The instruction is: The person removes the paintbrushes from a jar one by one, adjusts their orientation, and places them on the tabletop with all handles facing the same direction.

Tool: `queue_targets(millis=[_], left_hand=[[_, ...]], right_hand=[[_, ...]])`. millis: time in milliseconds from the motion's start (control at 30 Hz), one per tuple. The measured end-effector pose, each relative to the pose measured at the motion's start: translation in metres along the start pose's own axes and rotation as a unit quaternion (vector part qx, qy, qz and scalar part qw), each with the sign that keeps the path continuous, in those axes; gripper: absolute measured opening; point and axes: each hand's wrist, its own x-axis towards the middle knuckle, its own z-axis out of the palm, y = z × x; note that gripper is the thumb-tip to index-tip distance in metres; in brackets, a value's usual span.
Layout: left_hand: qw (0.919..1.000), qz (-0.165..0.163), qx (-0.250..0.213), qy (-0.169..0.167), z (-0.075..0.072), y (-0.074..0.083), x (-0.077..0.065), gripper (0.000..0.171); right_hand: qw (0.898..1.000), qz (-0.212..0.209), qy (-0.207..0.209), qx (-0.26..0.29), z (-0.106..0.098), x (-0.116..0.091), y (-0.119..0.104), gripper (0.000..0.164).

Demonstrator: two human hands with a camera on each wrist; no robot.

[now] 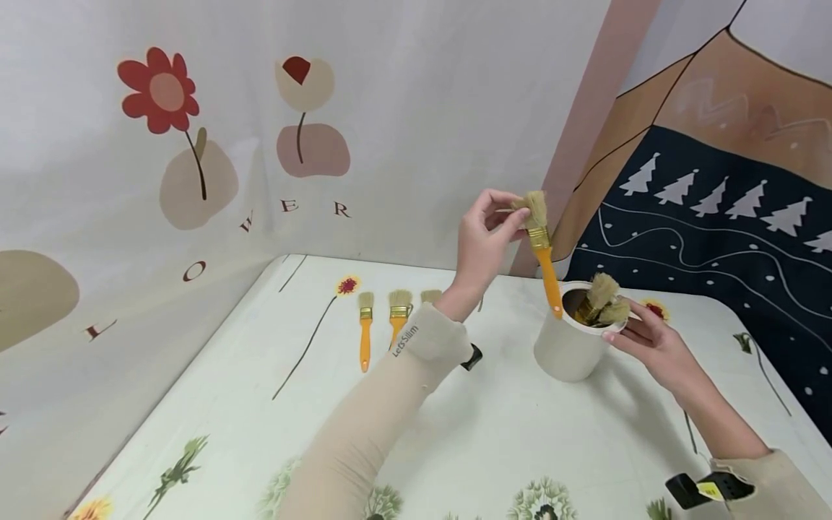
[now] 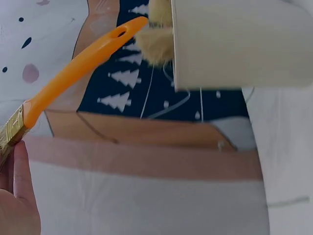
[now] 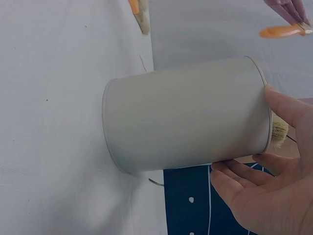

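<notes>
Paintbrush (image 1: pixel 549 278), handle-down, pinched by left hand (image 1: pixel 484 235); contact with can (image 1: pixel 564 354) unclear. Can gripped by right hand (image 1: pixel 653 350): best held steady, paintbrush kept clear of edge.

The left sleeve (image 1: pixel 370 426), near six o'clock in the head view, is tan, with small dark letters (image 1: pixel 404 341) by its cuff (image 1: pixel 445 332) (they look like "LetsSlim"). A black bit (image 1: pixel 472 357) pokes out at the cuff's four o'clock. The right sleeve (image 1: pixel 789 487), at four o'clock, is tan too, with a black strap (image 1: pixel 734 485) and yellow tag (image 1: pixel 710 491).
</notes>
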Motion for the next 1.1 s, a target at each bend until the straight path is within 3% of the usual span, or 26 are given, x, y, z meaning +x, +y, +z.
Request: queue_targets(millis=[300,533,800,1100], left_hand=[[0.9994,-0.001,0.017,0.030,-0.054,0.001,0.009,0.023],[0.9964,-0.022,0.044,0.069,-0.110,0.000,0.011,0.026],[0.9885,-0.033,0.100,0.108,-0.172,0.000,0.006,0.025],[0.9766,-0.080,0.135,0.147,-0.224,0.003,-0.004,0.022]], right_hand=[[1.000,0.003,0.006,-0.003,0.000,0.000,0.001,0.090],[1.000,0.007,0.006,-0.005,0.000,0.001,0.000,0.092],[1.000,0.004,0.004,0.000,0.000,0.001,-0.001,0.092],[1.000,0.008,0.002,-0.004,-0.001,0.001,0.000,0.091]])
